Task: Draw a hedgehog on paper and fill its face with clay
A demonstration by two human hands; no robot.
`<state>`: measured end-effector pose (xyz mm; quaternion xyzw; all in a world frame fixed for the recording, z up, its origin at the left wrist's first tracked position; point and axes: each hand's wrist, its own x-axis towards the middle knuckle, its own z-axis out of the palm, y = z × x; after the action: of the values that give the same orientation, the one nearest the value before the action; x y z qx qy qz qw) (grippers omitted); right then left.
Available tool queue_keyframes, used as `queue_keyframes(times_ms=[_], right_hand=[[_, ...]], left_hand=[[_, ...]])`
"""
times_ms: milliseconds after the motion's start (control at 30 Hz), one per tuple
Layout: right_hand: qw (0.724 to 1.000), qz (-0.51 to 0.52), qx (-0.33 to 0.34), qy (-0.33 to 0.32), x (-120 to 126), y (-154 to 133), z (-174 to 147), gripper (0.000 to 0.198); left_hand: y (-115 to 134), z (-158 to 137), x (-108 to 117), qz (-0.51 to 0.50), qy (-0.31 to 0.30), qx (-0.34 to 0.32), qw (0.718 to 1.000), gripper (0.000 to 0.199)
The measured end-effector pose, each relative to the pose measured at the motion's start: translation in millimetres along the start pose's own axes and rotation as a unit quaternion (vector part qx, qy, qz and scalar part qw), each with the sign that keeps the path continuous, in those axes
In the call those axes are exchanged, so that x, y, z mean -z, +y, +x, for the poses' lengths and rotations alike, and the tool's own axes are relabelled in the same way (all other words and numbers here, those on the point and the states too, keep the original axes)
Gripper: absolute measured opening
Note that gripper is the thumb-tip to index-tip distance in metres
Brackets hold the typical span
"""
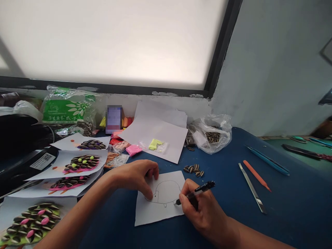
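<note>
A small sheet of white paper [147,216] lies on the blue tabletop, with a pen outline of a domed body, a face at the left and short legs below. My right hand [204,211] grips a black gel pen [201,189], its tip on the paper by the lower right of the outline. At the sheet's upper left rests my left hand [137,174], thumb and fingers apart and holding nothing; the thumb touches the paper near the drawn face. Just beyond the sheet sits a little pile of striped sunflower seeds [194,169].
To the left are several paper sheets with seed-and-clay pictures [81,162]. Clay packets [133,149], blank paper [166,128], a green seed bag [63,110] and a plastic bag of seeds [212,135] line the wall. Blue tweezers [267,160], an orange tool [256,175] and a metal blade [251,186] lie right.
</note>
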<state>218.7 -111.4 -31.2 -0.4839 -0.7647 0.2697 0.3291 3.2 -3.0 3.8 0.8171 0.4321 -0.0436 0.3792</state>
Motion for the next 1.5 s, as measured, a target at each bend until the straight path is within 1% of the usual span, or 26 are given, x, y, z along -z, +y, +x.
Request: queue_keyframes(times_ms=[600,1167,1500], right_hand=[[1.0,-0.013,0.0,0.003,0.4,-1.4,-0.2,0.017],[1.0,0.017,-0.013,0.004,-0.8,1.2,-0.3,0.018],[1.0,0.008,-0.011,0.015,-1.0,1.7,0.3,0.019]], left_hand=[[-1.6,0.2,-0.6,0.004,-0.002,-0.001,1.0,0.05],[2.5,-2.1,0.4,0.009,-0.001,0.002,1.0,0.049],[3.0,-1.9,0.1,0.008,0.001,0.003,1.0,0.048]])
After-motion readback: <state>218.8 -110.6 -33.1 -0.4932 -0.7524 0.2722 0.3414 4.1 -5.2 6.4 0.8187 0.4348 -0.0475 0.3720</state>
